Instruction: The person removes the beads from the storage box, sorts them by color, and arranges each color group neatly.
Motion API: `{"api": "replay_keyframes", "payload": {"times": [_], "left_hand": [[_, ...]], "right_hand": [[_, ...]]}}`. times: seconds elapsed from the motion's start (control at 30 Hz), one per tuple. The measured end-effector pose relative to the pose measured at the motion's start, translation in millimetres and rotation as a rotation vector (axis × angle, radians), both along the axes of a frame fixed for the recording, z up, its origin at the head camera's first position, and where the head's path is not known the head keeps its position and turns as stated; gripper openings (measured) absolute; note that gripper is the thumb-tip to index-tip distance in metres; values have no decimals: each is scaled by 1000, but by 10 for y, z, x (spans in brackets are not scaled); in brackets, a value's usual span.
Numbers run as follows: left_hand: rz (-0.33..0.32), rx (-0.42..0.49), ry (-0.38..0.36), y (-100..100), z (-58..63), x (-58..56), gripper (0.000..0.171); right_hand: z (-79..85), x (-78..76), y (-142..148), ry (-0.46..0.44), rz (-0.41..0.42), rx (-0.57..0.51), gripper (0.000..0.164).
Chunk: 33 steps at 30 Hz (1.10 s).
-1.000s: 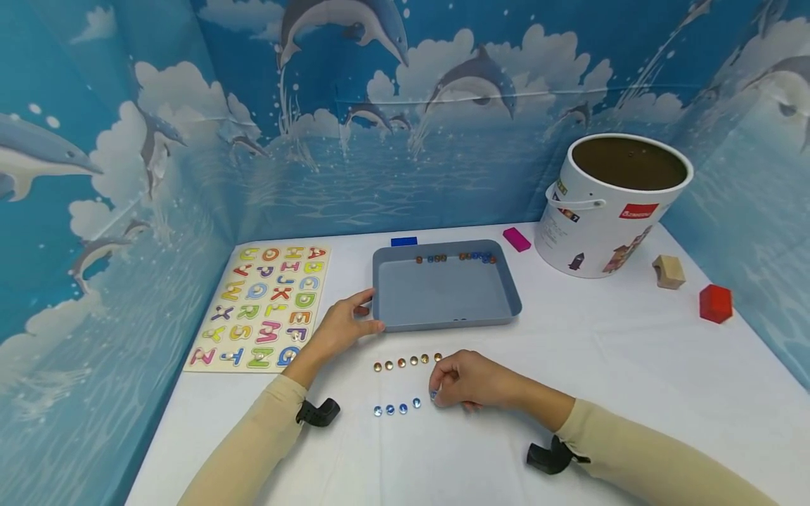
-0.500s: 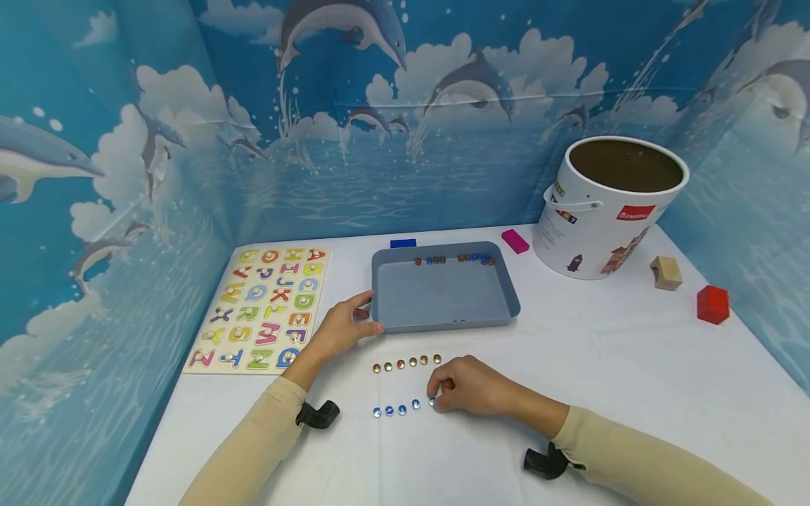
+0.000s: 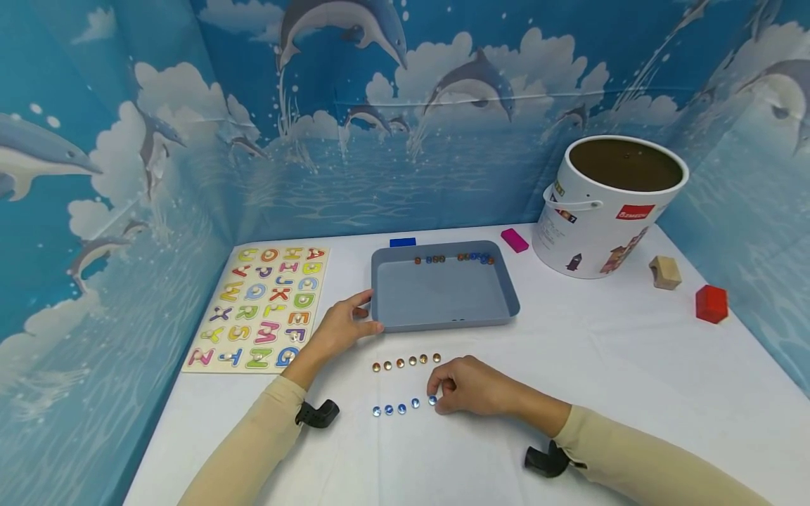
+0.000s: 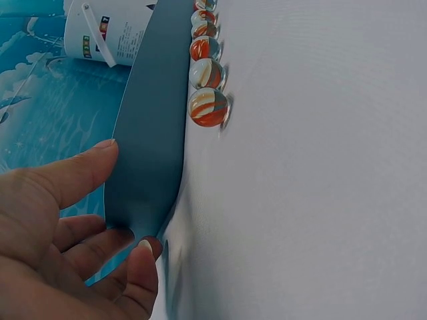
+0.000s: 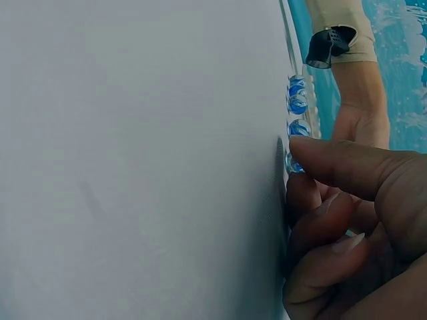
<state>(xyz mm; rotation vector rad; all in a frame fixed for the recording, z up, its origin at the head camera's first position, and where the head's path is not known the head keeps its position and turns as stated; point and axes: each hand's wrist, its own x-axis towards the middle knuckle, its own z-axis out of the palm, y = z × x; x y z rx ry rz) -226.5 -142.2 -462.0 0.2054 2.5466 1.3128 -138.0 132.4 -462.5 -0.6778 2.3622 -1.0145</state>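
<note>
My right hand (image 3: pixel 471 386) pinches a blue swirl marble (image 3: pixel 432 400) between thumb and index finger, at the right end of a short row of blue marbles (image 3: pixel 401 409) on the white cloth. The right wrist view shows that marble (image 5: pixel 295 163) partly covered by the thumb, with the other fingers curled beneath. Behind the blue row runs a row of several orange swirl marbles (image 3: pixel 413 361). My left hand (image 3: pixel 344 323) grips the front left corner of a grey tray (image 3: pixel 443 327); in the left wrist view its thumb and fingers lie around the tray's wall (image 4: pixel 150 133).
More orange and blue marbles (image 3: pixel 471 257) line the tray's back side. An alphabet puzzle board (image 3: pixel 253 309) lies left. Behind the tray are a blue block (image 3: pixel 402 242) and a magenta block (image 3: pixel 515 240). A white bucket (image 3: pixel 601 225), wooden block (image 3: pixel 665 273) and red block (image 3: pixel 711 303) stand right.
My right hand has shifted slightly toward me with the marble, which shows more between the fingertips now. My left hand stays at the tray's corner.
</note>
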Motion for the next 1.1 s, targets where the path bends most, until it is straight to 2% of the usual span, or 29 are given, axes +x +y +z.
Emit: {"api": "replay_keyframes", "payload": {"times": [0.13, 0.2, 0.27, 0.37, 0.43, 0.5, 0.57, 0.63, 0.73, 0.87, 1.1], "left_hand": [[3, -1, 3, -20, 8, -13, 77], [2, -4, 5, -27, 13, -19, 77], [7, -3, 8, -30, 16, -26, 77], [11, -2, 19, -18, 11, -27, 77], [6, 2, 15, -1, 0, -25, 78], [0, 1, 11, 17, -14, -21, 78], [0, 3, 4, 31, -18, -18, 79], [13, 0, 4, 37, -13, -20, 78], [25, -5, 13, 31, 7, -25, 78], [28, -19, 17, 12, 25, -27, 77], [13, -33, 11, -20, 10, 1, 77]], "right_hand": [[67, -86, -6, 9, 59, 21, 19], [196, -179, -3, 35, 99, 41, 20], [389, -341, 7, 78, 117, 46, 21], [704, -726, 39, 66, 62, -24, 24], [845, -1054, 69, -13, -41, -125, 26], [909, -1386, 82, -101, -165, -233, 28], [909, -1680, 75, -157, -272, -304, 28], [857, -1918, 51, -175, -338, -324, 28], [735, -2143, 4, -169, -384, -292, 24], [539, -2274, -60, -158, -390, -231, 26], [278, -2289, -182, -51, -361, -24, 24]]}}
